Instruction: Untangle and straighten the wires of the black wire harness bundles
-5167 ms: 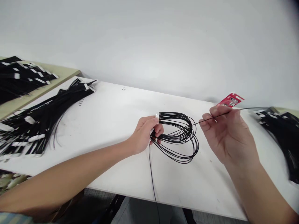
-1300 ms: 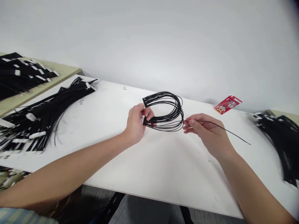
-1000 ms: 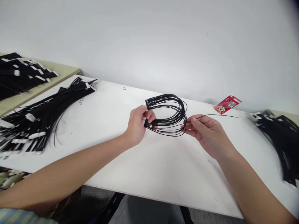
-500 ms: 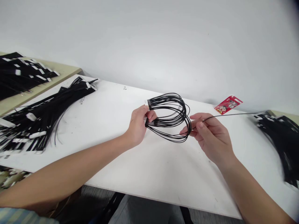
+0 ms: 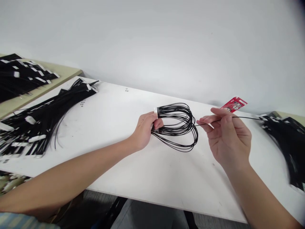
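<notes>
Cable bundle (image 5: pixel 183 127), made up of many thin black strands, hangs bent into loops above the white table (image 5: pixel 111 108), around the middle of its length and between the two hands. The left hand (image 5: pixel 145 128) is closed around the gathered ends, thumb laid against a white connector (image 5: pixel 155 112) where the upper strands begin; the lower strands spread out from beneath its fingers. The right hand (image 5: pixel 226 136) is partly curled, its thumb pressing a single wire (image 5: pixel 247 117) against the fingers. That wire runs out of the loops, through the grip and on toward the table's right end; where it stops is hard to make out.

Behind the right hand, partly covered by it, a red packet (image 5: pixel 235 103) lies near the table's far edge. Black cables with white connectors form a left pile (image 5: pixel 57 108), stretching from the far left corner toward the near edge, and a blurred right pile (image 5: pixel 290 140) by the right end. Past the left edge, a beige table (image 5: pixel 69 73) carries further cables (image 5: pixel 19 79).
</notes>
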{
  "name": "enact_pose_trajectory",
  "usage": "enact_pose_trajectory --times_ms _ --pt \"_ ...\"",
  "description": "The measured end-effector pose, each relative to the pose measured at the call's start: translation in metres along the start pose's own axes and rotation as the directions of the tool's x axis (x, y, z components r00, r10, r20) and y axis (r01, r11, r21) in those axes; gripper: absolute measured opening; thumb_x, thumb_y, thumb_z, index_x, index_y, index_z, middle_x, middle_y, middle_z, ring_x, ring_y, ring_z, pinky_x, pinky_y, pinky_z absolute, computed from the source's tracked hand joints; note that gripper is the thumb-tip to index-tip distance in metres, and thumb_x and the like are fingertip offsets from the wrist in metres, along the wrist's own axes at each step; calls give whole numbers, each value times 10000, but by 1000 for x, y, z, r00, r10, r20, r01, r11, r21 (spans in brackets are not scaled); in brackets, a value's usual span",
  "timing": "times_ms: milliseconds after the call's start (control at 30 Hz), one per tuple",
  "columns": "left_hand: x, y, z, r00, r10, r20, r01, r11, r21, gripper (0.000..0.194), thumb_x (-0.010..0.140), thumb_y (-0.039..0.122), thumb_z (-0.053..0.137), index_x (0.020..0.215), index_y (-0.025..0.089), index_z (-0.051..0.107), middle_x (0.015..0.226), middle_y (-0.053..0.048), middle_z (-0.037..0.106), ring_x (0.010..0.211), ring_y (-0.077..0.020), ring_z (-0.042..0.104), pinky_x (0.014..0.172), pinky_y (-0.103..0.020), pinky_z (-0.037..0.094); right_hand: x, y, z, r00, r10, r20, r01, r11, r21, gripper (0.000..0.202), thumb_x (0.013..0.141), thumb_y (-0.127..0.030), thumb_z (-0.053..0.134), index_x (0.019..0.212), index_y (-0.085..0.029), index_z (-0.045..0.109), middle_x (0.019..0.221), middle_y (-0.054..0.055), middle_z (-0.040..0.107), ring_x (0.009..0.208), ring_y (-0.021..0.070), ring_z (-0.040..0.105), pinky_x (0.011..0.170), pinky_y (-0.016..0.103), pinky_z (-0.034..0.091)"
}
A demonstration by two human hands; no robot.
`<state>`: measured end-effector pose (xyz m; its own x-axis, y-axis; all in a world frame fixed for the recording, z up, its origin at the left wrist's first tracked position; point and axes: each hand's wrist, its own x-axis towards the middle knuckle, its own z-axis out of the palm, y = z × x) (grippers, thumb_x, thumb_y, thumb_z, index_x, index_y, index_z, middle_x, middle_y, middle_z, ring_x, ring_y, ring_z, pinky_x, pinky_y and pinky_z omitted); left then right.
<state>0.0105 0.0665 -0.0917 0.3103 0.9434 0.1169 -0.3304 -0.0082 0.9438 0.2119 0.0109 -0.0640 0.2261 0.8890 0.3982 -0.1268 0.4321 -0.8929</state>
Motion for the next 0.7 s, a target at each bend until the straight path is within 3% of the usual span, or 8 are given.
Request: enact_pose_trajectory --times_ms 133,233,400,533,633,700 --pt "-3 -3 -2 996 -21 90 19 999 26 320 863 280 402 565 190 324 561 26 323 578 -105 354 656 -298 349 0 -1 2 998 18 -63 -12 995 97 213 905 -295 601 1110 -275 657 691 -32 671 739 109 677 764 283 603" --pt "-3 -2 -1 991 -38 128 32 998 54 316 860 261 392 559 189 333 553 26 327 567 -100 341 638 -293 341 3 -4 2 988 39 -148 -15 987 159 205 894 -327 616 1090 -284 656 682 -51 644 675 86 654 697 248 601" --pt "-4 -1 0 985 -47 163 33 996 88 304 838 233 393 543 187 338 540 25 315 565 -98 337 602 -282 309 5 -8 -1 981 3 -194 19 994 108 243 889 -280 620 1128 -320 618 681 -71 632 418 54 514 419 207 485" --pt "-6 -3 -1 980 -54 190 35 994 99 303 840 231 401 544 183 357 546 20 329 578 -100 349 603 -279 310 -5 -7 2 982 -179 -51 166 966 -201 120 857 -149 625 906 -249 668 596 -47 646 353 66 469 328 200 322" --pt "-6 -4 -1 977 -52 208 32 994 100 315 851 255 408 548 182 359 547 20 320 581 -104 356 591 -275 307 -14 -7 6 969 -178 174 239 861 -449 112 785 -78 675 788 -189 688 599 -18 638 463 69 495 384 208 337" --pt "-7 -5 -1 975 -45 217 25 995 94 326 858 272 418 551 182 353 549 23 307 580 -104 353 585 -272 302 -17 -7 7 942 -176 287 307 800 -516 130 762 -49 677 766 -179 682 607 -19 625 496 61 471 412 206 342"
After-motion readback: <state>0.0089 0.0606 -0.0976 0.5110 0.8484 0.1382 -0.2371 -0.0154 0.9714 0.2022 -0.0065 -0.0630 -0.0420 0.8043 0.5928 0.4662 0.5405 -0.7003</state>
